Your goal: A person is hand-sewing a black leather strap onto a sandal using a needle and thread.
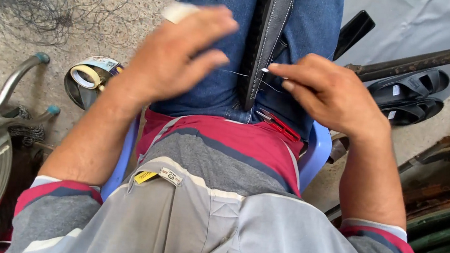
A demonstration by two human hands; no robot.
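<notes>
Grey striped shirt [233, 229] fills my near view. Beyond it, my right hand [331, 95] pinches a thin needle [265, 70] against the black stitched leather strap [269, 26] lying on my jeans; keep the thread taut. My blurred left hand [179, 57] seems clenched on something white.

Both bare forearms reach forward over the lap. The left hand [173, 53] is blurred, raised above the thigh, palm down, fingers loosely curled with the thumb tucked toward them. The right hand [331, 95] sits lower and sharp, knuckles up, thumb and forefinger pinched together and pointing left, the wrist bent slightly inward.
</notes>
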